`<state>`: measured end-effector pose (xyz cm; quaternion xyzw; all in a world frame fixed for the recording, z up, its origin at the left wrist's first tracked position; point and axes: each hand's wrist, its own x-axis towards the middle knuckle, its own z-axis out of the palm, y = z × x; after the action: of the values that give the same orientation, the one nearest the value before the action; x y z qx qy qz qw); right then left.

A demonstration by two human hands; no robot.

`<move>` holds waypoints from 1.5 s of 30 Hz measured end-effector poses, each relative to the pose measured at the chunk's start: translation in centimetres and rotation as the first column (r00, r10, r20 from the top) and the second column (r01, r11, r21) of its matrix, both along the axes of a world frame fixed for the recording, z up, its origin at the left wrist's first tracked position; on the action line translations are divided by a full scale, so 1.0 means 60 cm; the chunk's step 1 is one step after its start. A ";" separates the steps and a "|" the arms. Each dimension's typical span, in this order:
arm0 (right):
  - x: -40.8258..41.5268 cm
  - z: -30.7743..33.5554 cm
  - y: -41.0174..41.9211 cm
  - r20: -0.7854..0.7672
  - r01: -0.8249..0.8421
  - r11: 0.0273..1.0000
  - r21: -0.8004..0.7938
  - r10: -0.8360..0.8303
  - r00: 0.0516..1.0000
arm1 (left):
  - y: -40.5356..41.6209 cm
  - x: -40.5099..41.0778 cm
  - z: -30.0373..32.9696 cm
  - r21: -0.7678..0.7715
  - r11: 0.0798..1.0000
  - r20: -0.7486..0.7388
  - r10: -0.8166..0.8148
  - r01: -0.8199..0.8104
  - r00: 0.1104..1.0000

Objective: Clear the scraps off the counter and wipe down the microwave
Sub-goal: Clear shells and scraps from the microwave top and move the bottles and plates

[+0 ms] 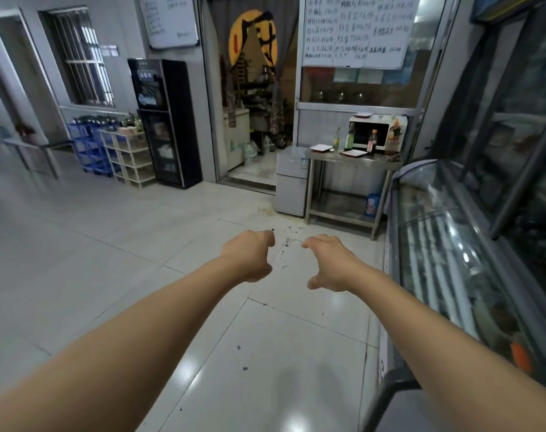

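A white microwave [369, 132] stands on a steel counter [352, 158] far ahead at the right, under a whiteboard. On the counter in front of it are two flat plates [321, 147], bottles [372, 141] and dark scraps [390, 157] near the right end. Another plate lies on the microwave's top. Both my arms stretch out over the tiled floor, well short of the counter. My left hand [249, 255] is loosely curled with nothing in it. My right hand [329, 263] hangs with fingers apart, holding nothing.
A glass display freezer [452, 244] runs along the right side. A small white fridge [292, 179] stands left of the counter, beside an open doorway. A black cabinet [164, 123], white shelves and blue crates line the left wall. Dark specks dot the floor tiles.
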<state>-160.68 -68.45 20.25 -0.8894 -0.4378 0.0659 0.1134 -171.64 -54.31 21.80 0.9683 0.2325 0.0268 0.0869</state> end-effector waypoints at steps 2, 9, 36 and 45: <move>0.038 0.001 0.032 -0.002 0.009 1.000 0.000 -0.009 1.000 | 0.035 0.040 0.001 -0.007 1.000 0.004 -0.004 0.004 1.000; 0.175 -0.017 0.146 0.017 0.071 0.997 -0.016 -0.070 0.997 | 0.166 0.197 -0.021 -0.015 0.996 0.007 -0.085 0.085 0.996; 0.802 -0.011 0.514 -0.016 0.277 0.960 -0.039 -0.278 0.961 | 0.593 0.893 -0.031 -0.057 0.950 -0.027 -0.308 0.306 0.951; 1.102 0.017 0.589 -0.029 0.261 0.963 -0.064 -0.263 0.964 | 0.661 1.177 -0.006 -0.087 0.957 0.004 -0.276 0.275 0.961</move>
<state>-94.55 -33.08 21.27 -0.9412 -0.3119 0.0798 0.1026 -101.00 -14.65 21.44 0.9867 0.0966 0.0004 0.1309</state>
